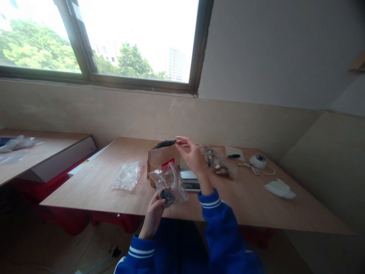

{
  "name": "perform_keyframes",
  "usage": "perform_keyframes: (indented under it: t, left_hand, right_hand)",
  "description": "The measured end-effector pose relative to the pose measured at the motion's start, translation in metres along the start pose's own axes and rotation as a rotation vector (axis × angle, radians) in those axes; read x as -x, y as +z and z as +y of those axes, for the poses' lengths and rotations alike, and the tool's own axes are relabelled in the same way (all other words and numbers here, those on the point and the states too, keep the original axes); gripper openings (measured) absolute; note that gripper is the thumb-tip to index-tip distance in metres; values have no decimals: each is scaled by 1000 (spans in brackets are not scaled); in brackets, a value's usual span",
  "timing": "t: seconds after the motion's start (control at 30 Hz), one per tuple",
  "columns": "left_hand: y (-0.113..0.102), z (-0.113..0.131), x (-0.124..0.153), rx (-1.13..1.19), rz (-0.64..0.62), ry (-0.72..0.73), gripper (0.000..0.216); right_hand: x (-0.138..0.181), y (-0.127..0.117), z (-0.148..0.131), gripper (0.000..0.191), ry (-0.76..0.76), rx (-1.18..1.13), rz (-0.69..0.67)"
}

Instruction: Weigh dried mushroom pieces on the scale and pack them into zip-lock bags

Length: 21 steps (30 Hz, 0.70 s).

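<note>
A brown paper bag (161,156) stands upright on the wooden table (114,186), its top open. My right hand (192,155) pinches the bag's upper right rim. My left hand (155,210) is closed on a small clear plastic bag (169,184) with a red strip and dark bits inside, held in front of the paper bag. A small scale (189,179) sits behind the right wrist, partly hidden.
A crumpled clear plastic bag (127,176) lies left of the paper bag. To the right lie filled clear bags (219,164), a green pen on paper (234,155), a white round device with cable (259,160) and a white cloth (280,188). A second table (42,152) stands left.
</note>
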State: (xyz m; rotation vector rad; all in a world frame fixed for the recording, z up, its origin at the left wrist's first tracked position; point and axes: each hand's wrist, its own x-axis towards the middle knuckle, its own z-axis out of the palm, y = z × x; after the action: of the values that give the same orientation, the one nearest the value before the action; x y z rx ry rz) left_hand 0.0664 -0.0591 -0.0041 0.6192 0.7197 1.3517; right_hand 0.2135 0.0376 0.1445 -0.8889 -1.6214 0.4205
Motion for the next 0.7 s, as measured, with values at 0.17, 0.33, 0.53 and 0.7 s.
perform_keyframes:
  t: [0.17,0.33,0.53,0.7]
  left_hand:
    - [1,9,6,-46,-24,-9,41]
    - [-5,14,6,-52,7,33,39]
    - [-4,12,4,-1,-35,89,41]
    - [2,11,6,-23,-52,71,44]
  right_hand:
    - [-26,32,16,14,-113,172,-78]
    - [4,28,17,26,-123,134,76]
    - [59,2,13,14,260,-197,-31]
    - [85,-2,28,8,439,-246,-367]
